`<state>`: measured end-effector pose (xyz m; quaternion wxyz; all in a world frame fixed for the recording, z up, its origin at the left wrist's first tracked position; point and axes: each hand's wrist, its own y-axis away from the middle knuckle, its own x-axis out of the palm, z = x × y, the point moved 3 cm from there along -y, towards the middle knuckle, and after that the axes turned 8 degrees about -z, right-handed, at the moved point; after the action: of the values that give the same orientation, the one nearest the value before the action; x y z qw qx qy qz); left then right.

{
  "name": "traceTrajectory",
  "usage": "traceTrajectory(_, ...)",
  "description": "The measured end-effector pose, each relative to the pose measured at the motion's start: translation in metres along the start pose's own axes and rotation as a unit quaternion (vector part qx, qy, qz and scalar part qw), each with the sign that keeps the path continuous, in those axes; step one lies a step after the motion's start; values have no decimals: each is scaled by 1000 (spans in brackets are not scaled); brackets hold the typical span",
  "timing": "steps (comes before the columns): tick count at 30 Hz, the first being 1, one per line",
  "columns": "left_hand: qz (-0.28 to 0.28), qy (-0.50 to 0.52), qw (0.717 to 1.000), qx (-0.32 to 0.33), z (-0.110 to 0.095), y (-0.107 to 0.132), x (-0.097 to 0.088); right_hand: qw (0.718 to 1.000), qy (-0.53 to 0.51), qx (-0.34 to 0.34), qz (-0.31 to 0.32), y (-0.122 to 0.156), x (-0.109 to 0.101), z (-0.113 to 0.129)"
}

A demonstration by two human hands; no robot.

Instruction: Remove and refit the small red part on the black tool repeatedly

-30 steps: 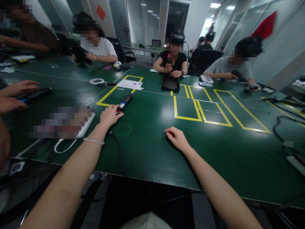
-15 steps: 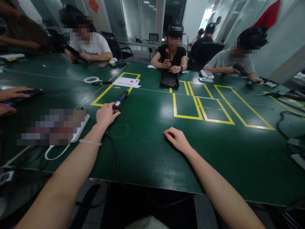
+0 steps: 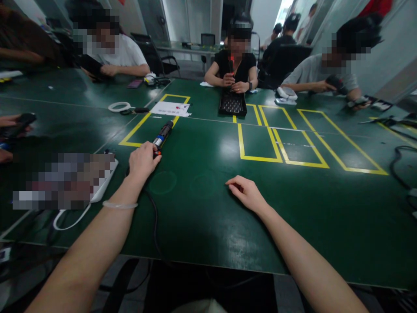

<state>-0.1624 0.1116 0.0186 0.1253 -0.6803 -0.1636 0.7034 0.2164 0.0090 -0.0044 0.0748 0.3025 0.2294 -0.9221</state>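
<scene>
One silver-blue tool (image 3: 163, 134), one printed sheet (image 3: 169, 108), one white ring (image 3: 110, 106), two faint circles (image 3: 163, 182)

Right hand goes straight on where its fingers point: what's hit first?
Likely the blue-banded tool or the left hand on it; depth leaves unclear which comes first.

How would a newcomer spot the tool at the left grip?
On the green table, find the white paper sheet. Nearer the camera, the left grip covers one end of a black-and-silver cylindrical tool. Its blue band separates it from the white ring-shaped object.
</scene>
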Motion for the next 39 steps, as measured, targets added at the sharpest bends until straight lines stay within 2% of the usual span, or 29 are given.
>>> traceTrajectory(13,22,11,999,-21,-6,3,-8,999,-23,43,20,-1,-1,3)
traceTrajectory(20,29,37,998,-37,-1,1,-4,999,-12,38,34,0,2,4)
traceTrajectory(29,-23,74,997,-9,-1,1,-2,999,-5,39,32,-2,4,3)
traceTrajectory(34,-108,182,977,13,-6,4,-17,998,-28,55,24,-3,6,1)
traceTrajectory(36,-86,259,962,15,-18,6,-22,995,-71,69,17,-3,7,-1)
traceTrajectory(38,-9,357,934,20,-40,11,-27,989,-120,90,12,-4,7,-2)
traceTrajectory(39,39,419,907,28,-56,15,-30,985,-142,102,13,-4,8,-3)
